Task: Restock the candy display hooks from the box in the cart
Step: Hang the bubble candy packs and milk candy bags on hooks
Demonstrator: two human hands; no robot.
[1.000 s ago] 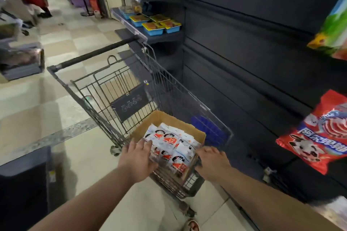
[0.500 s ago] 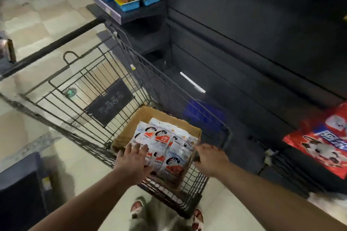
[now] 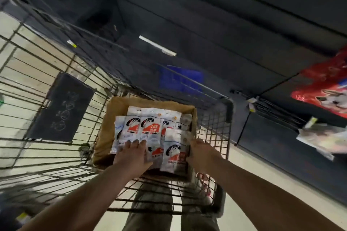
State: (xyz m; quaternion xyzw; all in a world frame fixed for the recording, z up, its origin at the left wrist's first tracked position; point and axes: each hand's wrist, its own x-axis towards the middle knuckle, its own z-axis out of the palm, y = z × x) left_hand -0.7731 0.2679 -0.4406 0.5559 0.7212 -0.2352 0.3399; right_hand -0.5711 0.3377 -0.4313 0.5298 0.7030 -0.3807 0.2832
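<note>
A brown cardboard box (image 3: 120, 104) stands in the near corner of a wire shopping cart (image 3: 216, 136). It is full of white candy bags (image 3: 150, 125) with red and black print. My left hand (image 3: 131, 155) lies flat on the near bags, fingers spread. My right hand (image 3: 201, 153) curls around the right edge of one candy bag (image 3: 174, 150) that stands a little above the others. Wire display hooks (image 3: 272, 103) jut from the dark wall panel to the right of the cart.
A red candy bag (image 3: 323, 88) and a pale bag (image 3: 323, 138) hang on the display at right. A black sign plate (image 3: 60, 108) is fixed to the cart's left side. Dark shelving stands behind the cart. My legs and feet show through the cart's wire floor.
The view has tilted down and moved closer over the box. My left hand has slid further onto the bags, and one bag by my right hand now stands raised.
</note>
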